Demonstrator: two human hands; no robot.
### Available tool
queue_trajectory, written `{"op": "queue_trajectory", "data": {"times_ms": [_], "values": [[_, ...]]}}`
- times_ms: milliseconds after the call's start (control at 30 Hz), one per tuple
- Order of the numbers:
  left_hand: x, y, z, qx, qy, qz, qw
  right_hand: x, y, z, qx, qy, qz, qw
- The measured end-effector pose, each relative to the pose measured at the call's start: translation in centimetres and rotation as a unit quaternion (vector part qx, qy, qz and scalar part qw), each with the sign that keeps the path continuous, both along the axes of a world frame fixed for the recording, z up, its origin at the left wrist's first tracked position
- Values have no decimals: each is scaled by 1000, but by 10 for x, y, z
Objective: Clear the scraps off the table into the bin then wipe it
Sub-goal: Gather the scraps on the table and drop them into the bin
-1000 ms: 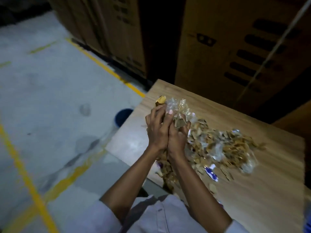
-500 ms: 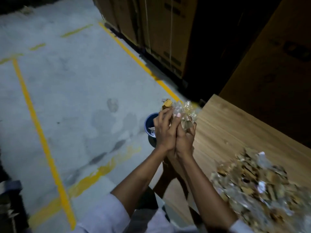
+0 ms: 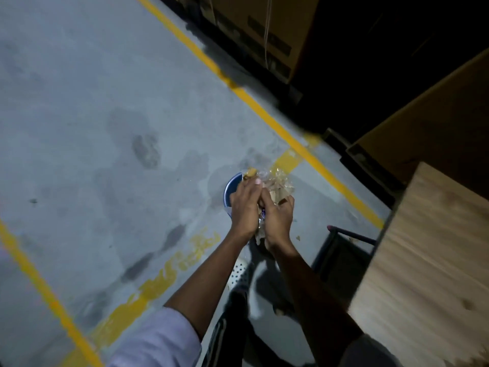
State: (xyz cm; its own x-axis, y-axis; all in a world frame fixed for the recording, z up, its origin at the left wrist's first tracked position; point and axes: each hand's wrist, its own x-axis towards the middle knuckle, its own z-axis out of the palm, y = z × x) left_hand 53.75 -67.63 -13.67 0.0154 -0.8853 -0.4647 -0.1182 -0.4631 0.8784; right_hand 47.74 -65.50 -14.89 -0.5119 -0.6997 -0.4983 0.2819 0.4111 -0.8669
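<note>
Grey concrete floor (image 3: 79, 115), crossed by yellow painted lines (image 3: 259, 107) and marked with dark stains (image 3: 146, 152). Standing on it: a blue bin (image 3: 229, 187), near a wooden table (image 3: 428, 260) at the right, and big cardboard boxes (image 3: 254, 27) behind the far yellow line.

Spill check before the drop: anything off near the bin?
One tan bit lies on the floor beside the blue bin, apparently spilled. The left hand and right hand hold the scraps above the bin; dark stains mark the concrete.
</note>
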Motion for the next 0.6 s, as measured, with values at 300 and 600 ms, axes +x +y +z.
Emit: {"op": "queue_trajectory", "data": {"times_ms": [300, 600], "values": [[24, -69, -242, 265, 151, 43, 951, -13, -54, -276, 189, -133, -28, 973], [41, -98, -297, 360, 180, 27, 915, -56, -70, -335, 176, -255, 86, 947]]}}
